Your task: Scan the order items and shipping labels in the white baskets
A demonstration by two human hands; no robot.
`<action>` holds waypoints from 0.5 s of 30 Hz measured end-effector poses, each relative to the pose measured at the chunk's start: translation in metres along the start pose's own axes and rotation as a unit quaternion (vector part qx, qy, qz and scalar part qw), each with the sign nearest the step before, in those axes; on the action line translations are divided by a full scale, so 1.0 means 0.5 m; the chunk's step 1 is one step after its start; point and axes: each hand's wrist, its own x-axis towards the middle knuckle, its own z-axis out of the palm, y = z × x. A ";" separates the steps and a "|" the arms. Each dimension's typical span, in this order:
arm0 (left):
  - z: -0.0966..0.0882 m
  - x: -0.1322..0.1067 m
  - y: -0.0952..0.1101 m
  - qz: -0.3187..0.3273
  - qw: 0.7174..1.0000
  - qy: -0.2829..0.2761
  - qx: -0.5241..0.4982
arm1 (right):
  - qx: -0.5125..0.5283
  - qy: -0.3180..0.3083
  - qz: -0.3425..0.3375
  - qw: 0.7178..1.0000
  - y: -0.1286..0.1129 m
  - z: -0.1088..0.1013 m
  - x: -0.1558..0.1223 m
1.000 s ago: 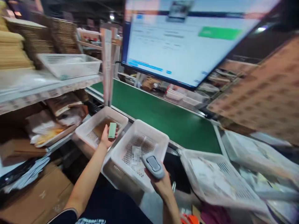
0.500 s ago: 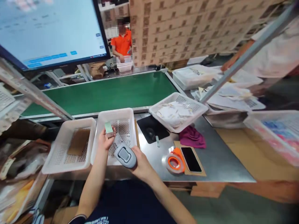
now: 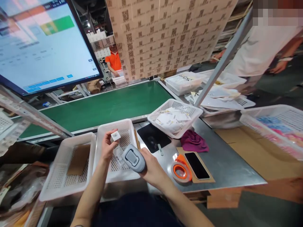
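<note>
My left hand [image 3: 108,145] pinches a small white box [image 3: 115,136] with a square printed code facing up, held over a white perforated basket [image 3: 100,138]. In my right hand [image 3: 150,164] is a grey handheld barcode scanner [image 3: 133,158], its front end pointing toward the box and apart from it. A clear packet with a printed label [image 3: 119,155] lies in the basket below the two hands. To the left, a second white basket [image 3: 55,170] holds a flat brown piece of cardboard [image 3: 79,159].
A monitor [image 3: 47,47] hangs upper left above a green conveyor belt [image 3: 106,102]. Right of my hands are a black mouse pad [image 3: 149,132], a basket of white slips [image 3: 174,119], a purple cloth [image 3: 194,141], a tape roll [image 3: 181,171] and a phone [image 3: 197,165]. Two people stand beyond.
The box in my left hand has turned from its green face to a white face with a code. A green panel now shows on the monitor. My view has shifted.
</note>
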 end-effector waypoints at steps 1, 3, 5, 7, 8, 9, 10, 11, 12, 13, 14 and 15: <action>-0.012 0.001 0.003 0.064 0.995 -0.033 0.064 | 0.003 0.001 -0.002 1.000 0.000 -0.008 -0.001; -0.038 -0.001 0.011 0.181 0.963 -0.083 0.181 | 0.001 -0.002 -0.014 1.000 -0.004 -0.018 -0.002; -0.060 -0.007 0.022 0.269 0.918 -0.109 0.272 | -0.006 -0.009 -0.034 0.999 -0.011 -0.022 0.000; -0.075 -0.018 0.031 0.310 0.884 -0.119 0.329 | -0.016 -0.008 -0.056 0.998 -0.019 -0.021 0.003; -0.081 -0.024 0.033 0.319 0.874 -0.122 0.345 | -0.022 -0.003 -0.066 0.998 -0.022 -0.019 0.004; -0.086 -0.032 0.034 0.325 0.868 -0.125 0.354 | -0.026 0.002 -0.075 0.997 -0.022 -0.016 0.004; -0.092 -0.040 0.033 0.328 0.864 -0.127 0.360 | -0.022 0.009 -0.083 0.996 -0.019 -0.013 0.001; -0.098 -0.050 0.029 0.330 0.862 -0.128 0.364 | -0.011 0.013 -0.087 0.996 -0.013 -0.007 -0.005; -0.105 -0.063 0.021 0.329 0.860 -0.128 0.367 | 0.007 0.013 -0.084 0.996 -0.003 0.000 -0.015; -0.114 -0.077 0.010 0.325 0.860 -0.127 0.372 | 0.032 0.012 -0.068 0.997 0.010 0.009 -0.030; -0.125 -0.094 -0.004 0.313 0.861 -0.129 0.381 | 0.061 0.012 -0.037 0.997 0.026 0.020 -0.047; -0.137 -0.111 -0.022 0.291 0.862 -0.133 0.392 | 0.086 0.017 0.008 0.996 0.044 0.031 -0.066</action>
